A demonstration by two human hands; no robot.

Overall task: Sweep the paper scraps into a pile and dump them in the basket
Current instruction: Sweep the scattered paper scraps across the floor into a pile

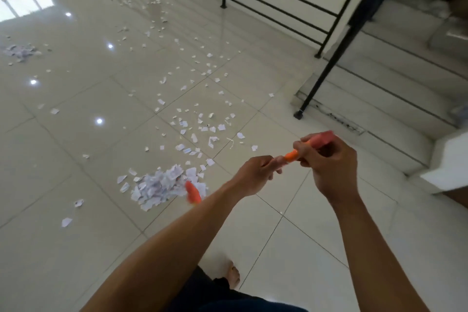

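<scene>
**Both hands on the orange handle, its low end at the pile**

The left hand (255, 174) curls round the orange handle (291, 155). The right hand (329, 159) grips the same handle higher up, at its pinkish top. Both are clenched on it, and a short bare stretch of handle shows between them. The handle's lower end is blurred and sits at the right edge of the pile of paper scraps (162, 186), which lies on the tiled floor (76, 248). Whether that end touches the pile cannot be told.

Beyond the pile, loose scraps (197, 129) trail away across the tiles. A smaller heap (21, 52) lies far beyond the pile and to its left. The black railing (278, 7) and the stairs (379, 98) stand beyond the pile to its right. A bare foot (233, 277) is planted nearer the camera than the pile, to its right.
</scene>
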